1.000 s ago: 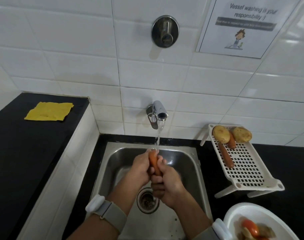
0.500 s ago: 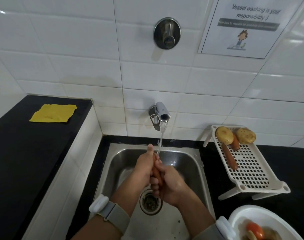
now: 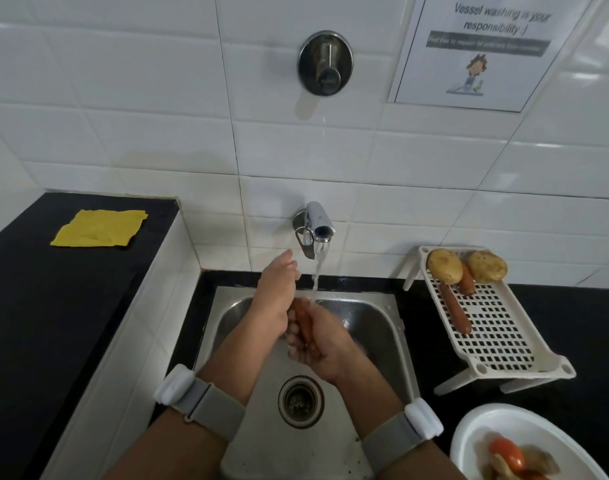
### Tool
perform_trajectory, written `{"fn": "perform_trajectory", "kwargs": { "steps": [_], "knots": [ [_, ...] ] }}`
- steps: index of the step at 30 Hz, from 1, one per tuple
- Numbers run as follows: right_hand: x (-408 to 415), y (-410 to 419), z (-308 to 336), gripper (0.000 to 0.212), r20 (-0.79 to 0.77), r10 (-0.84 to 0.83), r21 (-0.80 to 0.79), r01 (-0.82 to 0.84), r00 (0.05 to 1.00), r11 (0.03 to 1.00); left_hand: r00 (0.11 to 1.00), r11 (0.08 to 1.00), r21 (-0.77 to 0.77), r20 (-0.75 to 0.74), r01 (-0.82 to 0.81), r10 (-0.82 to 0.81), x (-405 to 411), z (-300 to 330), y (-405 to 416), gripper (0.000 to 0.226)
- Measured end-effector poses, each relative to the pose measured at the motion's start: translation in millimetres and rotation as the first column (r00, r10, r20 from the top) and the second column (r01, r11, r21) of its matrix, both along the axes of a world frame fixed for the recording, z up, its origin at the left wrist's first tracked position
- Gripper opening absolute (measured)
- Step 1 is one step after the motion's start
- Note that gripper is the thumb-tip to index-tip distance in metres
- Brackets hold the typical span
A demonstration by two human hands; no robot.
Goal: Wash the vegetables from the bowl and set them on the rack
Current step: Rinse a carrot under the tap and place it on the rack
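Over the steel sink [image 3: 382, 327] my right hand [image 3: 325, 344] grips an orange carrot [image 3: 301, 317] under the running water from the tap [image 3: 317, 223]. My left hand [image 3: 277, 296] lies against the carrot's left side with its fingers stretched out and up toward the tap. The white slotted rack [image 3: 497, 337] on the right counter carries two potatoes [image 3: 445, 266] [image 3: 487, 266] and two carrots [image 3: 455, 311] [image 3: 466, 282]. A white bowl [image 3: 483, 424] at the bottom right holds a tomato [image 3: 507, 453] and other vegetables.
A yellow cloth [image 3: 100, 227] lies on the raised black ledge at the left. The drain [image 3: 300, 400] sits in the sink's middle. A round valve knob [image 3: 325, 64] and a paper notice [image 3: 486, 46] are on the tiled wall.
My left hand has slid up along the carrot and its fingers have opened toward the tap. My right hand keeps its hold lower down. The view has shifted slightly.
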State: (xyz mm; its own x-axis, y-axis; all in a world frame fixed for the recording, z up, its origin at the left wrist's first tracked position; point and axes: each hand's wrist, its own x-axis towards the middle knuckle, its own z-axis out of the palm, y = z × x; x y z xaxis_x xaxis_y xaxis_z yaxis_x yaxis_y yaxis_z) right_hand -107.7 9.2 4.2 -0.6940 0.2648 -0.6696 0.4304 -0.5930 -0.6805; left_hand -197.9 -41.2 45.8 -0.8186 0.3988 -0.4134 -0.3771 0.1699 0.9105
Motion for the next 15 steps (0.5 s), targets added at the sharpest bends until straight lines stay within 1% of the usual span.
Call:
{"fn": "perform_trajectory", "kwargs": {
  "steps": [2,3,4,5,7,8,10,12,15],
  "knots": [
    [-2.3,1.2,0.2,0.017,-0.051,-0.034,-0.016,0.033,0.998,0.999,0.997,0.998,0.044,-0.062,0.046,-0.043,-0.4,14.7,3.7,0.058],
    [-3.2,1.0,0.9,0.014,-0.073,-0.062,-0.023,0.060,0.995,0.998,0.992,0.996,0.047,-0.098,0.081,-0.076,0.1,20.9,5.0,0.063],
    [-3.0,1.0,1.9,0.021,-0.083,-0.086,-0.025,0.084,0.993,0.996,0.986,0.993,0.040,-0.131,0.113,-0.107,0.1,24.6,6.1,0.070],
    [-3.1,0.6,3.0,0.023,-0.095,-0.098,-0.021,0.096,0.991,0.995,0.980,0.991,0.034,-0.152,0.132,-0.125,0.1,26.4,6.6,0.076],
    [-2.3,1.3,3.5,0.012,-0.117,-0.088,-0.007,0.088,0.989,0.996,0.978,0.990,0.024,-0.164,0.135,-0.130,0.5,26.1,6.6,0.086],
    [-1.1,1.1,5.9,0.017,-0.114,-0.080,0.006,0.081,0.990,0.997,0.978,0.991,0.009,-0.162,0.132,-0.129,1.2,25.7,6.5,0.090],
    [1.1,0.9,12.6,0.035,-0.092,-0.048,0.053,0.053,0.995,0.997,0.974,0.989,-0.024,-0.174,0.145,-0.147,2.6,24.7,6.0,0.094],
    [1.8,1.4,14.2,0.048,-0.058,-0.017,0.111,0.023,0.998,0.994,0.961,0.982,-0.078,-0.208,0.172,-0.184,0.1,22.4,6.2,0.092],
    [1.8,-0.2,16.4,0.054,-0.010,0.047,0.196,-0.045,0.999,0.980,0.937,0.955,-0.203,-0.232,0.214,-0.260,-6.7,20.8,5.8,0.088]
  ]
}}
